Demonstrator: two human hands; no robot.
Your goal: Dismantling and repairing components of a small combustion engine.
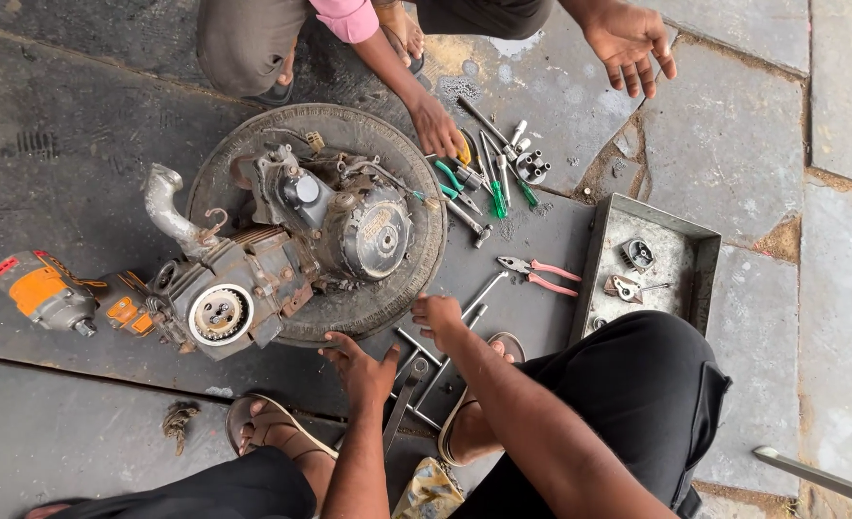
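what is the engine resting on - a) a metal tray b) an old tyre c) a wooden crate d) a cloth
b: the engine sits on a worn tyre laid flat on the ground, while the metal tray lies apart to the side with small parts in it.

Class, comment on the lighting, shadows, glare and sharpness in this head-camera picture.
Head view: soft, even daylight with only faint shadows; mild sheen on the engine cover and metal tray, no harsh glare; left hand, right hand and tools are sharp; edges bend slightly from the wide lens.
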